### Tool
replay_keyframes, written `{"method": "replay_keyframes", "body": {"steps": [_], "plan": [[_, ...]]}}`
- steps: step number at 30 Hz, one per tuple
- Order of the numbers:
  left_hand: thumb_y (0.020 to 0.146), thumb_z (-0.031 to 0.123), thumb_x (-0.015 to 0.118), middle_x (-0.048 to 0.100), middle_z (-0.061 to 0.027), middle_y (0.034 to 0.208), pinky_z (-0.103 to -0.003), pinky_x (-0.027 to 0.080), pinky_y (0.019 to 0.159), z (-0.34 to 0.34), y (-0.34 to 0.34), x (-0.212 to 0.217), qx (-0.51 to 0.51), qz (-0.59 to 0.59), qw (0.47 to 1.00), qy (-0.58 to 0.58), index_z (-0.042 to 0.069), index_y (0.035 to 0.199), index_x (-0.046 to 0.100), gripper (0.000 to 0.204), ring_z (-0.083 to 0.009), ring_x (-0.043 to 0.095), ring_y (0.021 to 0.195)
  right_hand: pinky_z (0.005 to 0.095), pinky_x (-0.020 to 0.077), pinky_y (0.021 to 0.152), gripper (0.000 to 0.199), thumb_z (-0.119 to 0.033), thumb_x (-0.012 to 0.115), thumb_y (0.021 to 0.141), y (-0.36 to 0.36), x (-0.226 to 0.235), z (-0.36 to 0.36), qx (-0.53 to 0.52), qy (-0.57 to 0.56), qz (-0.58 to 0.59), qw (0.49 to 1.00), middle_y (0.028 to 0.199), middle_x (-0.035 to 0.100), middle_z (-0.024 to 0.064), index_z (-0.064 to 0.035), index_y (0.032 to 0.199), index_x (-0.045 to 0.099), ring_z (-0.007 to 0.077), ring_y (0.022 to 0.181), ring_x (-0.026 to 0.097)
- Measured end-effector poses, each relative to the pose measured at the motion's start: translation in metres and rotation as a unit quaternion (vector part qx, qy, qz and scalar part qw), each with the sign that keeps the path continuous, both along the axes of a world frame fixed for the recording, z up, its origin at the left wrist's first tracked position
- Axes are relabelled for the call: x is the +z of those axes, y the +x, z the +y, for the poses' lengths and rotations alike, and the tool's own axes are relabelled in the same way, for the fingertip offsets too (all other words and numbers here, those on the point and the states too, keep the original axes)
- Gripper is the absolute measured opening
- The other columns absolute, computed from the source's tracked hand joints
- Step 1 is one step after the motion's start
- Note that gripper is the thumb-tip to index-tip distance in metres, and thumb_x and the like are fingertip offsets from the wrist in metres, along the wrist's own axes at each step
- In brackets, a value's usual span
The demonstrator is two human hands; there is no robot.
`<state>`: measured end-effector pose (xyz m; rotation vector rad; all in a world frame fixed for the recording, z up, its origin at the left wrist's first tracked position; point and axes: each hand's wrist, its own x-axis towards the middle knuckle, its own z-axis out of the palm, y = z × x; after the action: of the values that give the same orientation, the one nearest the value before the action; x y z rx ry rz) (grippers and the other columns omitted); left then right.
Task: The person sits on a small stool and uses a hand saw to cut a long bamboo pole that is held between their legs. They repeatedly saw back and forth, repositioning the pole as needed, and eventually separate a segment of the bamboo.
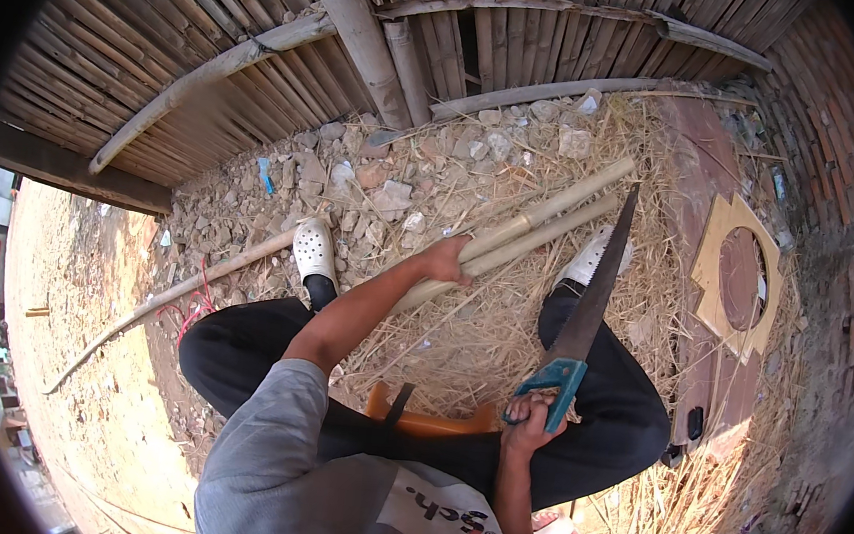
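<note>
L hand (443, 258) fingers clamped on bamboo poles (526, 223), pale, smooth + round, left of the saw (592, 315); R hand (532, 424) fingers clamped on saw's teal loop handle (567, 378); its metal's dull, long, tapered, toothed; dry stringy straw (450, 354) left of saw; rough stones (389, 201) farther left; flat pale panel (708, 274) w/ round hole right of saw.

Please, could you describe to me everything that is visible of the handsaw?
The handsaw has a long, dark, metal-looking blade, narrowing to its tip, with teeth along the left edge. Its teal, looped handle looks like plastic. The right hand grips the handle. The blade points away from the person, slanting right, in front of the dark trouser leg. Its tip appears near the ends of the bamboo poles; contact cannot be told.
</note>
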<state>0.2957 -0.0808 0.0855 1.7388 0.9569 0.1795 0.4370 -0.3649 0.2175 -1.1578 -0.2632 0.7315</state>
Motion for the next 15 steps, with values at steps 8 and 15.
{"method": "replay_keyframes", "body": {"steps": [8, 15], "plan": [[0.058, 0.023, 0.081, 0.066, -0.0214, 0.092, -0.046, 0.05, 0.079, -0.03, 0.085, 0.304, -0.013, 0.086, 0.951, 0.297, 0.008, 0.119, 0.051, 0.069, -0.038, 0.065, 0.088, 0.0282, 0.0396, 0.041, 0.012, 0.005, 0.048, 0.082, -0.004, 0.089, -0.101, -0.025, -0.017, 0.004, 1.0, 0.064, 0.049, 0.007, -0.0054, 0.086, 0.048, 0.0122, 0.043, 0.043], [0.059, 0.021, 0.08, 0.067, -0.0184, 0.086, -0.048, 0.051, 0.072, -0.119, 0.273, 0.45, -0.052, -0.053, 0.913, 0.401, 0.009, 0.111, 0.052, 0.06, -0.0386, 0.065, 0.083, 0.0262, 0.0439, 0.049, 0.006, 0.0, 0.06, 0.08, 0.046, 0.12, -0.159, 0.027, -0.093, -0.075, 0.992, 0.061, 0.054, 0.002, -0.001, 0.076, 0.054, 0.0097, 0.052, 0.053]]}}
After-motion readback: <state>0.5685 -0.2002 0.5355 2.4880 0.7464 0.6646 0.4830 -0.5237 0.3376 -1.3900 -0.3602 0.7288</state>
